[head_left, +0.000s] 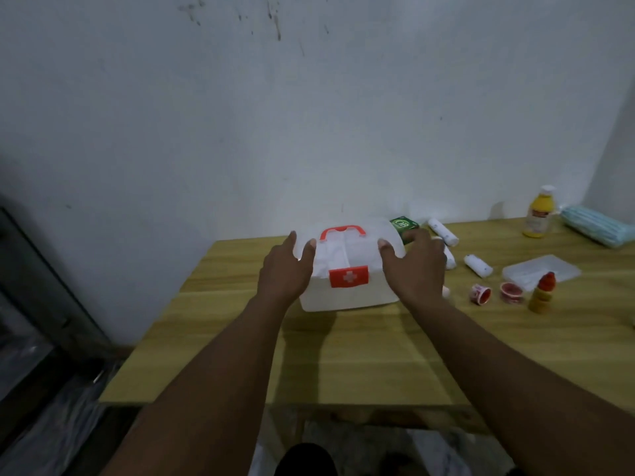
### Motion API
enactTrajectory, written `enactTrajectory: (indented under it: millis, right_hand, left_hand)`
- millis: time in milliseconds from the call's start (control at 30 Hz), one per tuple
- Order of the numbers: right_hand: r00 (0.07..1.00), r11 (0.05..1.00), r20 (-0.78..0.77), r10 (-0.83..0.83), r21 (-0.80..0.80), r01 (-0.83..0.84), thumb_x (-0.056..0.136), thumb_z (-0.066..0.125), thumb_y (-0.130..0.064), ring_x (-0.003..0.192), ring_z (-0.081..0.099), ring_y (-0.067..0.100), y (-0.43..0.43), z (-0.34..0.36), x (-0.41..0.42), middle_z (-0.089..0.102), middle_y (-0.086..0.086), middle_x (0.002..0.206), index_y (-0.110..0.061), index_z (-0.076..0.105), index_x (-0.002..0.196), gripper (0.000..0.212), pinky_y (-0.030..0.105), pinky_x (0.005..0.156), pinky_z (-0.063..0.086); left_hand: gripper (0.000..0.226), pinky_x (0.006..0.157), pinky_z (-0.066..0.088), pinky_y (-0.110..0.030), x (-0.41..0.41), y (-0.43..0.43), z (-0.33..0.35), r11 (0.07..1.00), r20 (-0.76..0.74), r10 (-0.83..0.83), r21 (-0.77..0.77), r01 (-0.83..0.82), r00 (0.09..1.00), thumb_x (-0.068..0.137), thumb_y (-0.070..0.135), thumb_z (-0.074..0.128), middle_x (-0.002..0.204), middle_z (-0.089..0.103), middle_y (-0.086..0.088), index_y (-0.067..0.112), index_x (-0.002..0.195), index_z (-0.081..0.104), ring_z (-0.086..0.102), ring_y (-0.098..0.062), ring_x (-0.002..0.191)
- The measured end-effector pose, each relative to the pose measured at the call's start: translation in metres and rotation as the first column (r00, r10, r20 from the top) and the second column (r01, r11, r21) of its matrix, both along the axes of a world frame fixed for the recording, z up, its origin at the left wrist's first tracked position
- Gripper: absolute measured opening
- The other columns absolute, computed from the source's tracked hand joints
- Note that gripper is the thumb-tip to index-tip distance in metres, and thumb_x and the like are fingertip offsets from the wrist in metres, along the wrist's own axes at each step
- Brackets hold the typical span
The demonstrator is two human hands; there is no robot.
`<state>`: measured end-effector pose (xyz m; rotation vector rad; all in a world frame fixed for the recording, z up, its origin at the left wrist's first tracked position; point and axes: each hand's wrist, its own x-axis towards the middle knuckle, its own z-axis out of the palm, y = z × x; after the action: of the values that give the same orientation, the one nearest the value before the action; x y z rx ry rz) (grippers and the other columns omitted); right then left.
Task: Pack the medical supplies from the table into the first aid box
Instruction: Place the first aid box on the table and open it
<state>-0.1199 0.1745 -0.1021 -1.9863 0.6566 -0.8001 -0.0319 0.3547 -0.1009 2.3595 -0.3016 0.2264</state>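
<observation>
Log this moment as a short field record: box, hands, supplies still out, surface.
box: white translucent plastic first aid box, lid shut, red handle, red latch with white cross
left hand: open, resting on the box's left side
right hand: open, resting on the box's right side
supplies out: green carton, white bandage rolls, yellow bottle with white cap, stack of blue face masks, small red-capped yellow bottle, two small red-and-white tubs, clear plastic lidded tray
surface: light wooden table
</observation>
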Motion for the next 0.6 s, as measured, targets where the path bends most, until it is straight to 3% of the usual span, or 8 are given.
enactTrajectory:
  millis: [67, 100, 167, 200, 267, 433, 500, 600]
  right_hand:
    - [0.994, 0.954, 0.012, -0.111, 0.281, 0.103, 0.086, 0.067, -0.046, 0.116, 0.056, 0.032, 0.02, -0.001, -0.005, 0.055, 0.011, 0.124, -0.012, 0.049, 0.12, 0.052, 0.041, 0.093, 0.047]
    - [0.994, 0.879, -0.007, -0.11, 0.466, 0.101, 0.084, 0.07, -0.046, 0.114, 0.058, 0.032, 0.031, -0.002, -0.006, 0.057, 0.011, 0.124, -0.011, 0.045, 0.123, 0.058, 0.042, 0.092, 0.05]
    - [0.997, 0.629, -0.012, -0.08, 0.775, 0.06, 0.079, 0.077, -0.045, 0.11, 0.062, 0.031, 0.051, -0.004, -0.002, 0.058, 0.011, 0.123, -0.013, 0.039, 0.132, 0.073, 0.044, 0.089, 0.057]
    - [0.996, 0.523, -0.004, -0.084, 0.851, 0.047, 0.076, 0.08, -0.044, 0.108, 0.063, 0.031, 0.06, -0.005, 0.001, 0.059, 0.011, 0.122, -0.015, 0.037, 0.135, 0.078, 0.044, 0.086, 0.059]
    - [0.994, 0.438, 0.012, -0.105, 0.898, 0.036, 0.074, 0.083, -0.04, 0.105, 0.065, 0.03, 0.07, -0.007, 0.01, 0.06, 0.01, 0.119, -0.016, 0.038, 0.136, 0.08, 0.044, 0.081, 0.062]
    - [0.995, 0.443, 0.065, -0.079, 0.896, -0.024, 0.072, 0.086, -0.039, 0.09, 0.071, 0.023, 0.069, -0.017, 0.017, 0.072, 0.01, 0.105, -0.008, 0.059, 0.123, 0.065, 0.035, 0.072, 0.061]
    - [0.995, 0.461, 0.078, -0.059, 0.886, -0.042, 0.074, 0.085, -0.037, 0.08, 0.07, 0.018, 0.066, -0.018, 0.012, 0.074, 0.009, 0.098, -0.006, 0.063, 0.117, 0.057, 0.031, 0.062, 0.055]
    - [0.989, 0.426, 0.126, -0.083, 0.901, -0.079, 0.075, 0.085, -0.025, 0.081, 0.069, 0.021, 0.067, -0.011, 0.011, 0.072, 0.01, 0.101, -0.006, 0.063, 0.111, 0.046, 0.036, 0.071, 0.06]
  left_hand:
    - [0.072, 0.109, 0.035, -0.047, 0.001, -0.001, -0.002, 0.999, -0.025, 0.012, -0.038, -0.013, 1.0, 0.095, 0.066, 0.036, 0.156, 0.038, -0.01, 0.025, 0.154, 0.031, 0.037, -0.032, 0.141]
    - [0.074, 0.108, 0.04, -0.05, 0.002, -0.001, -0.003, 0.998, -0.044, 0.009, -0.062, -0.012, 0.999, 0.092, 0.069, 0.037, 0.156, 0.038, -0.01, 0.028, 0.154, 0.031, 0.039, -0.034, 0.14]
    - [0.079, 0.097, 0.05, -0.056, 0.003, 0.001, -0.004, 0.995, -0.082, -0.004, -0.1, -0.004, 0.997, 0.087, 0.075, 0.038, 0.156, 0.037, -0.01, 0.032, 0.153, 0.031, 0.041, -0.036, 0.137]
    - [0.08, 0.093, 0.052, -0.057, 0.003, 0.002, -0.003, 0.995, -0.089, -0.007, -0.1, -0.002, 0.996, 0.086, 0.076, 0.039, 0.157, 0.036, -0.009, 0.033, 0.153, 0.031, 0.042, -0.037, 0.136]
    - [0.078, 0.089, 0.055, -0.055, 0.004, 0.003, 0.0, 0.997, -0.095, 0.003, -0.071, -0.01, 0.995, 0.088, 0.073, 0.04, 0.158, 0.035, -0.009, 0.032, 0.153, 0.03, 0.042, -0.038, 0.135]
    - [0.075, 0.062, 0.061, -0.038, 0.006, 0.002, 0.007, 0.999, -0.125, -0.015, -0.03, 0.012, 0.992, 0.093, 0.065, 0.043, 0.16, 0.029, -0.008, 0.027, 0.155, 0.026, 0.043, -0.038, 0.134]
    - [0.075, 0.063, 0.062, -0.04, 0.007, 0.002, 0.007, 0.999, -0.135, -0.019, -0.032, 0.015, 0.991, 0.093, 0.065, 0.043, 0.16, 0.029, -0.008, 0.028, 0.156, 0.025, 0.042, -0.038, 0.135]
    - [0.075, 0.06, 0.061, -0.038, 0.005, 0.002, 0.006, 0.998, -0.136, -0.027, -0.052, 0.02, 0.99, 0.093, 0.064, 0.043, 0.16, 0.029, -0.008, 0.028, 0.156, 0.024, 0.043, -0.038, 0.134]
